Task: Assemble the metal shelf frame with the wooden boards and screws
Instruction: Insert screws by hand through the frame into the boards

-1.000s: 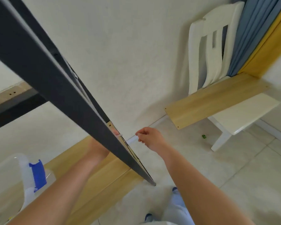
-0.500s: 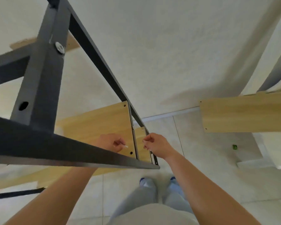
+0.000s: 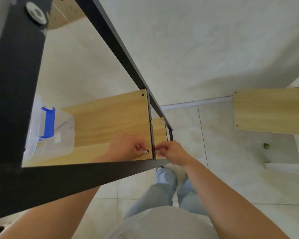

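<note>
Here, head view: screw going in at the board's near corner hole.

My left hand [image 3: 128, 147] pinches a small screw [image 3: 144, 150] at the wooden board [image 3: 109, 121] inside the metal frame [image 3: 110, 37]; my right hand [image 3: 171, 152] pinches something tiny at the frame upright, identity unclear. I judge the screw light and slippery, best held by its shank; the board is stiff.
</note>
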